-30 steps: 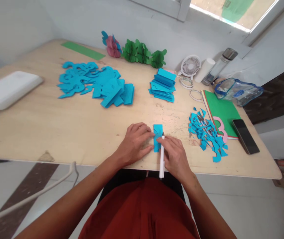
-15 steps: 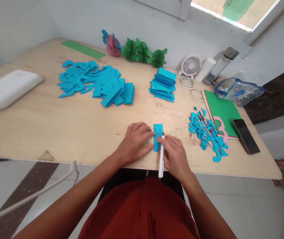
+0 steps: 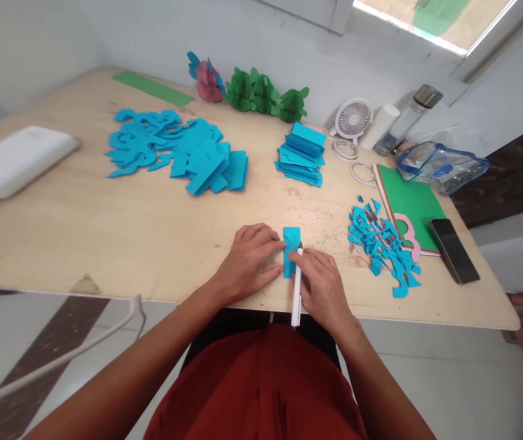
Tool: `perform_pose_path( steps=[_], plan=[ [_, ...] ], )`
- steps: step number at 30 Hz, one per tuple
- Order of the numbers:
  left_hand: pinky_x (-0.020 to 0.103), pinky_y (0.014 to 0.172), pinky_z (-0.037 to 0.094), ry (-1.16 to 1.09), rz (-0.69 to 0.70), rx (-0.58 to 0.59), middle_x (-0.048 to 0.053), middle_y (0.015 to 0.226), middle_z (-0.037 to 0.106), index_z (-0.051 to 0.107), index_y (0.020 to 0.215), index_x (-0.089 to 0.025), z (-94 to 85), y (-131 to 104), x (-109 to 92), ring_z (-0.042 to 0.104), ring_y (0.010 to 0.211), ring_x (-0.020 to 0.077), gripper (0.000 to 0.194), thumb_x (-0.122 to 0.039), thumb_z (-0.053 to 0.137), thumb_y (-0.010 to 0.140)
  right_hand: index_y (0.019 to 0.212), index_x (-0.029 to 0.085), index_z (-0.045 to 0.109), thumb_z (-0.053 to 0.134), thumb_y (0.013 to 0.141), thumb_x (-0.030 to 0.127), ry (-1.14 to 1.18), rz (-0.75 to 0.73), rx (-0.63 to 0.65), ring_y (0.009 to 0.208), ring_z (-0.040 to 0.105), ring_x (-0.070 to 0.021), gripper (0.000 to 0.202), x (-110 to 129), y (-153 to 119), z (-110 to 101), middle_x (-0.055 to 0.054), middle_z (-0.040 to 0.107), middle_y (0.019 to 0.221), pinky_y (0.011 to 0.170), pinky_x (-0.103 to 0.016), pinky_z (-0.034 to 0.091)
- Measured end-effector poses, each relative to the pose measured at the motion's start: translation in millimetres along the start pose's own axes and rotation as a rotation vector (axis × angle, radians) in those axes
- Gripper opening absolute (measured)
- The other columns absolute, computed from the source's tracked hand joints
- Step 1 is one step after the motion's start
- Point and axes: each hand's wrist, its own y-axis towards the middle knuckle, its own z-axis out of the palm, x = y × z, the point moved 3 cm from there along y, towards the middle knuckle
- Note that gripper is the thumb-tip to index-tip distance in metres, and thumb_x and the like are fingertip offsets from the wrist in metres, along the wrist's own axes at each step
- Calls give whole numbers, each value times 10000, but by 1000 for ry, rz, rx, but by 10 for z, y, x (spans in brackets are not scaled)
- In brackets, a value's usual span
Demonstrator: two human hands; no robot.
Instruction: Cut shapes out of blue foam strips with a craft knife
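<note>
Blue paper strip (image 3: 291,237) just below frame center: left hand (image 3: 252,260) loosely open, fingertips at its edge, right hand (image 3: 323,282) gripping white pen (image 3: 297,294). I'd pin it flat tbh.

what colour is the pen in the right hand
The pen is white with a dark tip, best seen in the head view.

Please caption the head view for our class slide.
The left hand touches a blue paper piece; the right hand holds a white pen.
</note>
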Motion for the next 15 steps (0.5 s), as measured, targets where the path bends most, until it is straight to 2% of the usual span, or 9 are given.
perform_pose_path(
  steps=[9, 15],
  plan=[
    [474, 1007, 365, -11, -17, 0, 84, 1084, 655, 638, 1073, -202, 0, 0, -3, 522, 1101, 271, 248, -286, 566, 851, 1236, 171, 596, 460, 829, 28, -5, -9, -4, 1160, 577, -266, 452, 8, 1, -5, -120, 694, 1125, 953, -434, 451],
    [454, 965, 377, -25, -54, -1, 65, 1039, 668, 686, 971, -217, 21, 44, 44, 546, 1042, 247, 194, -227, 518, 875, 1245, 177, 598, 455, 815, 36, -5, 5, -4, 1148, 583, -266, 475, 4, 2, -1, -122, 697, 1118, 933, -436, 465]
  ],
)
